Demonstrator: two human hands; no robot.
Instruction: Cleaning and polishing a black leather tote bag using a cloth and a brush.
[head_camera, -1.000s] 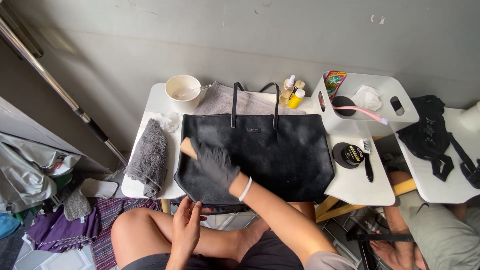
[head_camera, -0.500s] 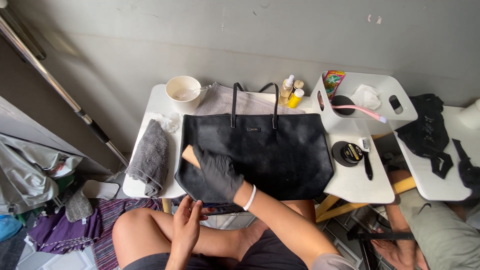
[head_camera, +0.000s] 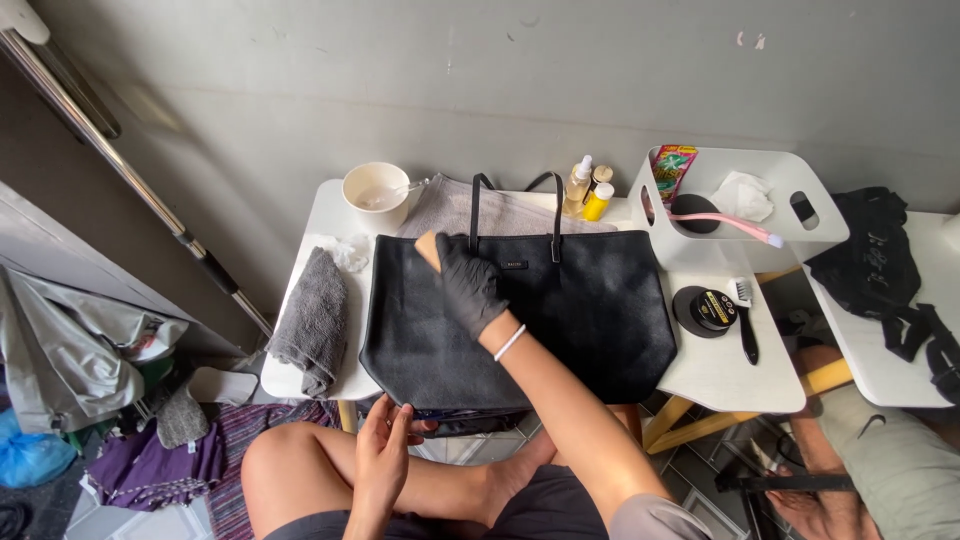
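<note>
On black bag (head_camera: 560, 320), gloved right hand (head_camera: 468, 285) grips brush (head_camera: 428, 247).

Grey plaster wall (head_camera: 420, 80) behind, scuffed, a few pale marks up right. Daylight, soft, no hard shadows. White counter (head_camera: 720, 370) stands against the wall on wooden legs (head_camera: 690, 420) – a second white counter (head_camera: 880, 350) just beside it at right. A metal pole (head_camera: 130, 170) leans diagonally at left, next to a darker grey panel (head_camera: 60, 230). Tiled floor (head_camera: 700, 490) below (grey, partly hidden). Left floor cluttered – heaped clothes (head_camera: 70, 350), purple cloth (head_camera: 150, 465), striped rug (head_camera: 235, 440).
</note>
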